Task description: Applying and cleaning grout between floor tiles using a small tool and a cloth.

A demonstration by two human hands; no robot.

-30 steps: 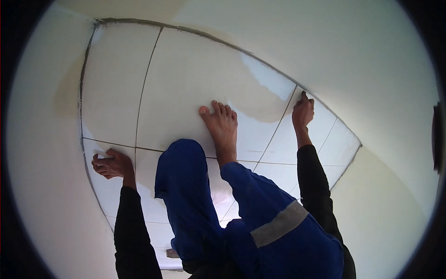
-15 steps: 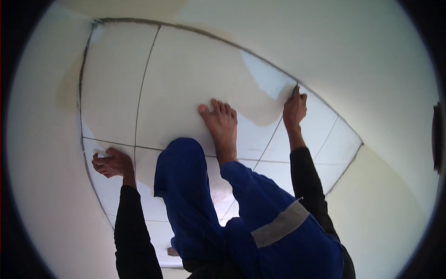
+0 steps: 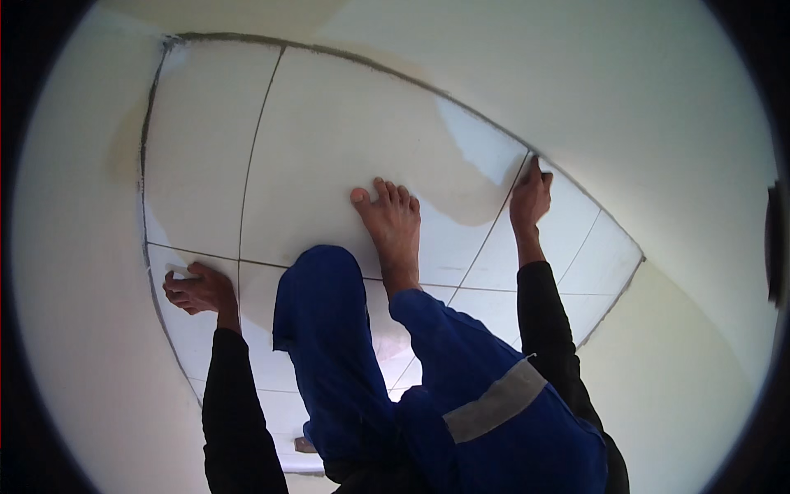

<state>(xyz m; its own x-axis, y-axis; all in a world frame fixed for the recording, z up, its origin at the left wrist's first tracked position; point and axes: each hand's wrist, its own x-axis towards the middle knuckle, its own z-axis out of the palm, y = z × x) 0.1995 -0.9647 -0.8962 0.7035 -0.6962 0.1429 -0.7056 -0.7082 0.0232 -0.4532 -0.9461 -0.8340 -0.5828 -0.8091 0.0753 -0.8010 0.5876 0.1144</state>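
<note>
My right hand [image 3: 531, 198] reaches to the far right edge of the white tiled floor [image 3: 329, 156]. Its index finger points at the dark joint [image 3: 461, 97] where floor meets wall, close to the end of a tile seam [image 3: 494, 218]. The other fingers are curled in, and whatever they may hold is hidden. On the left, my left hand [image 3: 200, 290] rests on a tile near the left wall, its fingers bent and the thumb apart, with nothing visible in it. My bare foot [image 3: 393, 226] stands flat on the large middle tile between the hands.
Pale walls rise at the left [image 3: 82, 247] and far right [image 3: 576, 99]. My blue trouser legs [image 3: 321, 313] fill the lower middle, one with a grey band [image 3: 494, 403]. A small brown object [image 3: 304, 445] lies behind my legs. A dark object [image 3: 772, 247] shows at the right rim.
My right hand has moved slightly right and nearer to me, off the end of the tile seam. My left hand and foot stay in place.
</note>
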